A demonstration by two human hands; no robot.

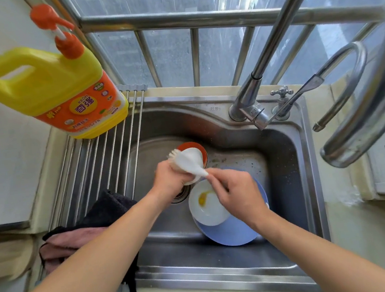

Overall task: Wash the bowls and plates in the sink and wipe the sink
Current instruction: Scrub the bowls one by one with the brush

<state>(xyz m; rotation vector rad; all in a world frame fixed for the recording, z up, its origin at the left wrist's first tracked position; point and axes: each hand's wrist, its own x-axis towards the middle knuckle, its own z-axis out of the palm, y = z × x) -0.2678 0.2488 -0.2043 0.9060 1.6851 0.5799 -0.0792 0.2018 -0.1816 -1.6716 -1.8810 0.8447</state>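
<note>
Bowls and plates wait in the sink.
My left hand and right hand both grip one white brush; beneath sit one blue plate, one white bowl, one half-hidden red bowl.

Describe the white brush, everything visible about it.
The brush looks like white plastic, with a broad head that tapers to a narrow handle. Pale bristles fan out at its upper left end. It is held above the sink, tilted, over a red bowl. The left hand grips the head; the right hand pinches the handle tip.

Both hands, left hand and right hand, hold a white brush over the sink.
</note>
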